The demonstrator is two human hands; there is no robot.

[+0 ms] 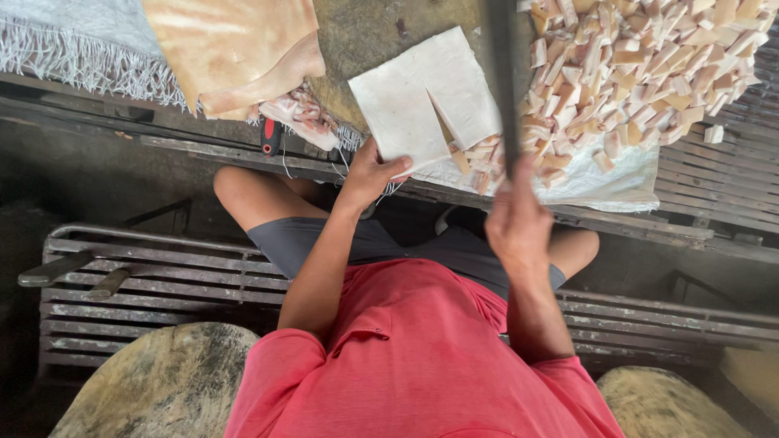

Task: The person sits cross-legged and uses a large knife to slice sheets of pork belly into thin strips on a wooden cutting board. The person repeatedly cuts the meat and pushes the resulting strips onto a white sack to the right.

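My left hand [375, 172] grips the near edge of a flat white slab [422, 101] lying on the work surface; a slit runs partway through the slab. My right hand [518, 221] is closed around the handle of a long dark blade [503, 73], which points away from me and rises just right of the slab. The blade is blurred. Small cut pieces [479, 158] lie between the slab and the blade.
A large heap of pale cut cubes [641, 65] sits on a white sheet at the right. Tan uncut slabs [235, 49] are stacked at upper left on a fringed cloth. A red-handled tool [271, 136] lies near the table edge. I sit on a slatted metal bench [154, 284].
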